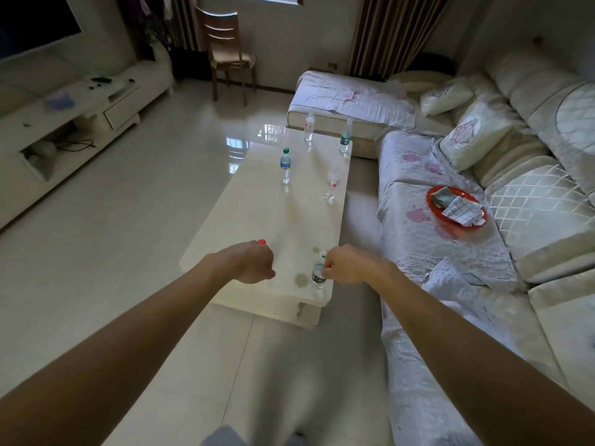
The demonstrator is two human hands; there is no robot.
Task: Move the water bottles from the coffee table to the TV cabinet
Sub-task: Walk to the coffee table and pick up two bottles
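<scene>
A long white coffee table (277, 220) runs away from me. My left hand (252, 263) is closed around a bottle at the near end; only its red cap (262, 242) shows. My right hand (346, 265) grips a green-labelled bottle (318, 275) near the table's near right corner. Further along stand a blue-labelled bottle (285, 165) and a red-labelled bottle (331, 183). At the far end are another red-labelled bottle (309, 127) and a green-labelled one (345, 136). The white TV cabinet (96, 107) lies along the left wall.
A pale sofa (483, 188) with cushions lines the right side, holding a red tray (457, 210) with cloths. A wooden chair (230, 49) stands by the far wall. Glossy tiled floor (128, 220) spreads between the table and the cabinet. Small items lie on the cabinet top.
</scene>
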